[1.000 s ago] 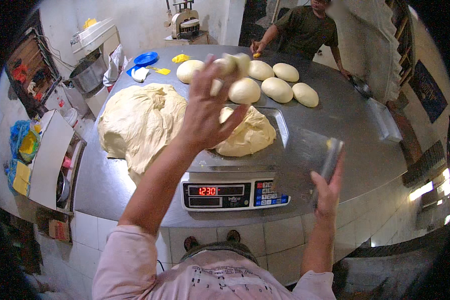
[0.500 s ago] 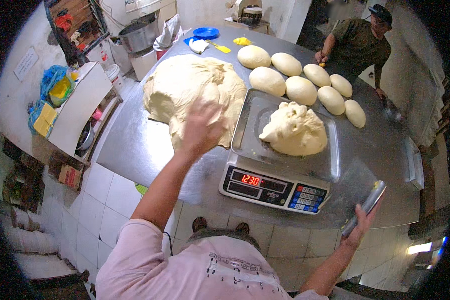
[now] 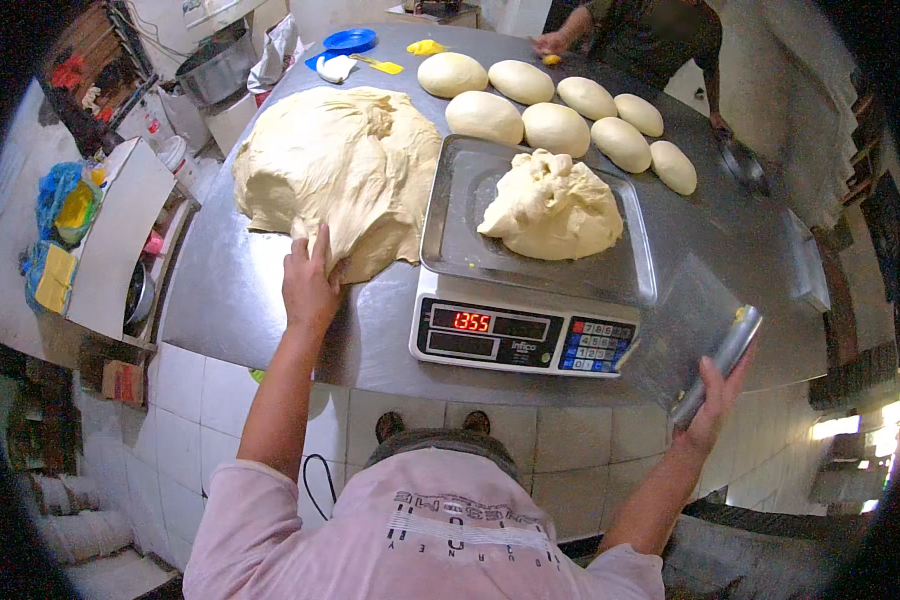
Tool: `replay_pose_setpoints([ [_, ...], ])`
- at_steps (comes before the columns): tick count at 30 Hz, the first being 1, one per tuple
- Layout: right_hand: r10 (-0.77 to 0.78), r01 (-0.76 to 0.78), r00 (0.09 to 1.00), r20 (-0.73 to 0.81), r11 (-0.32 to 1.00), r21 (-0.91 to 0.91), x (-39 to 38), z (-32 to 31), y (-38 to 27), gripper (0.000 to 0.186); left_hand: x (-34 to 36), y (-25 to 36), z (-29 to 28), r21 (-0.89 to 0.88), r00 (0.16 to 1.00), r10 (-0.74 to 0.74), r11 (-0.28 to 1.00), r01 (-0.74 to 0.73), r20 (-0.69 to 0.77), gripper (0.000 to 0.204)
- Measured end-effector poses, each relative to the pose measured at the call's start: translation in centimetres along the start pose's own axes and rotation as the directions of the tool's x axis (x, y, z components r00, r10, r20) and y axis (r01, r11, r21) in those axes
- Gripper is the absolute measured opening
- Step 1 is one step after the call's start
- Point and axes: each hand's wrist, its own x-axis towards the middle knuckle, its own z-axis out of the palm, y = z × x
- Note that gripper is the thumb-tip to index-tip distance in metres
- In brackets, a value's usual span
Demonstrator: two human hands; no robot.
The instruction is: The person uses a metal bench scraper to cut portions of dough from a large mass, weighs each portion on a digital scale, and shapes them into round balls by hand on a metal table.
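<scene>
A large mass of pale dough (image 3: 340,150) spreads over the left of the metal table. At its near edge is my left hand (image 3: 310,285), its fingers and thumb closed on a bit of the dough. My right hand (image 3: 710,410) is wrapped round the metal tube handle of a dough scraper (image 3: 722,362), right of the scale. The scraper's wide thin blade points away to the upper left. A lumpy dough piece (image 3: 555,210) rests on the steel pan of a white digital scale (image 3: 560,300), whose red display is lit.
Several smooth dough balls (image 3: 555,130) lie behind the scale on the steel table (image 3: 220,300). A blue plate (image 3: 350,41) and a yellow scraper (image 3: 380,66) sit at the far left. Across the table a person (image 3: 650,40) touches a dark pan (image 3: 743,165).
My left hand has gone from the right part of the large dough to its near left edge. The scale's reading has risen. The whole view has shifted; the right hand still holds the scraper.
</scene>
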Motion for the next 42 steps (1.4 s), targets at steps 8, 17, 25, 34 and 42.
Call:
replay_pose_setpoints([
  [8,-0.107,0.103,0.981,0.163,0.994,0.037,-0.7,3.7,-1.9,0.087,1.4,-1.3,-2.3,-0.606,0.983,-0.122,0.775,0.183,0.141,0.035],
  [17,-0.142,0.534,0.369,0.919,0.841,-0.085,-6.3,24.9,-4.2,0.094,-8.1,-4.5,-3.4,-0.355,1.000,-0.024,0.935,0.020,-0.007,0.060],
  [25,-0.127,0.783,-0.050,0.991,0.611,0.117,-13.9,36.5,-0.6,0.087,-10.2,-5.5,-4.9,-0.351,0.999,-0.023,0.936,0.029,0.023,0.047],
  [34,0.009,0.693,0.047,0.999,0.720,-0.039,-11.6,34.1,0.7,0.083,-13.5,-4.8,-10.0,-0.765,0.835,-0.339,0.350,0.540,0.435,0.023],
  [42,-0.156,0.238,0.574,0.804,0.971,0.018,-0.7,16.1,-0.1,0.093,-0.6,4.0,-12.8,-0.870,0.959,0.100,0.452,0.195,0.266,0.041],
])
